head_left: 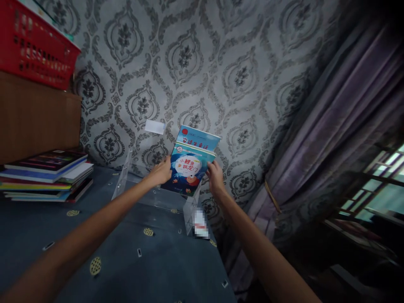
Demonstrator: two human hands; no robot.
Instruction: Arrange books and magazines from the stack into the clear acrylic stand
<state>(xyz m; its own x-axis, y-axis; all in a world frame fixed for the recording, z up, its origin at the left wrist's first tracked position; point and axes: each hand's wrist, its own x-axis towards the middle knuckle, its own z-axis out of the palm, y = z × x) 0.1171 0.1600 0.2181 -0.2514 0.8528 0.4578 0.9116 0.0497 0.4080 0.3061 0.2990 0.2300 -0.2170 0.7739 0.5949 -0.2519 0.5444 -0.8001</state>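
Both hands hold a dark blue picture book [186,170] with a white title bubble, upright and slightly tilted. My left hand [162,170] grips its left edge, fingers closed. My right hand [215,173] grips its right edge near the top corner. Behind it a light blue book [198,136] with red lettering shows its upper part; what supports it is hidden. Beneath and around the books is a clear plastic stand [189,212], with one transparent side panel at the left and another at the right.
A stack of books [47,174] lies at the left of the patterned blue tablecloth [126,261]. Above it, a red basket [38,46] rests on a wooden cabinet [41,113]. A white label [154,126] is on the wall. Purple curtains [303,151] hang at the right.
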